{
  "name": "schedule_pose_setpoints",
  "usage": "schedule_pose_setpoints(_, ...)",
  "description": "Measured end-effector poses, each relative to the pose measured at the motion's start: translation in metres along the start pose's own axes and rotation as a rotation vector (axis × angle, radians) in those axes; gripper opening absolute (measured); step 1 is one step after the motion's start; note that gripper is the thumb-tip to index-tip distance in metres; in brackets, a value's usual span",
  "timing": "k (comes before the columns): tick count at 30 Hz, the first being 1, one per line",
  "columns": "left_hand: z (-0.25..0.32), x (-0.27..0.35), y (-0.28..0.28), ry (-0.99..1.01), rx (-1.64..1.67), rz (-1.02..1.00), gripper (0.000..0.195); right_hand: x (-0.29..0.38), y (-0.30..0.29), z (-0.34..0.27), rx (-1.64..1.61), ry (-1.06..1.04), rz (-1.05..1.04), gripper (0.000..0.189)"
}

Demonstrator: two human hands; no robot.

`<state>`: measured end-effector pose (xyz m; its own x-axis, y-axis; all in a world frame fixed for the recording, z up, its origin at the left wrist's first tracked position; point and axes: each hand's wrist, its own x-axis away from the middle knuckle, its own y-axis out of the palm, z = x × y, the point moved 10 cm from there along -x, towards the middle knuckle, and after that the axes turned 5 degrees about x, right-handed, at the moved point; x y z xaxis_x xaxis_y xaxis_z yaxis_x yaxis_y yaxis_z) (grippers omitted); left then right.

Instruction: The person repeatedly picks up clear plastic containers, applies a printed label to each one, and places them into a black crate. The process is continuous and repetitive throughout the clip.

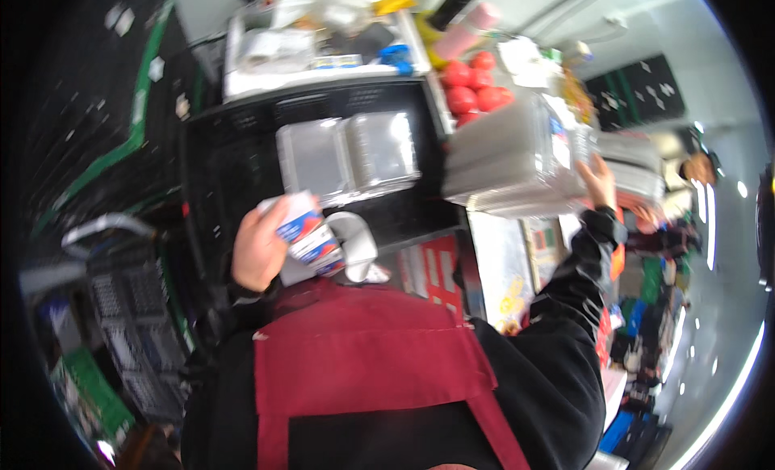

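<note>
A roll of printed labels (312,243), white with red and blue, is held in my left hand (260,246). Its loose white strip (357,240) curls off to the right. My right hand (598,182) reaches out to the right, against the near end of a tall stack of clear plastic containers (502,158); blur hides whether its fingers grip one. In front of me, a black plastic crate (236,161) holds two clear containers side by side, the left one (318,158) and the right one (384,146).
Behind the crate stands a white bin (254,85) of mixed packaging. Red round items (469,85) sit beyond the stack, near a pink roll (469,31). Black crates (136,324) are piled at left. A person (699,167) is partly visible at far right.
</note>
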<state>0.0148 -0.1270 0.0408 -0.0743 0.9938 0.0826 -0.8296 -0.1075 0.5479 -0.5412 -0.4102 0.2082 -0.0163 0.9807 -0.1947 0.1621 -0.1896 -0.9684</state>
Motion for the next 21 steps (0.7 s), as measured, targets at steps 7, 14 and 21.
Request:
schedule_pose_setpoints(7, -0.053, -0.008, -0.007, -0.211, 0.195, 0.172, 0.037, 0.161, 0.062, -0.305, -0.451, -0.698, -0.144, 0.021)
schedule_pose_setpoints(14, -0.078, 0.018, -0.035, -0.245, 0.268, 0.285, 0.029, 0.269, 0.149, -0.446, -0.596, -0.960, -0.251, 0.034)
schedule_pose_setpoints(21, -0.109, 0.038, -0.065, -0.369, 0.538, 0.421, 0.035, 0.295, 0.138, -0.464, -0.493, -1.250, -0.046, 0.028)
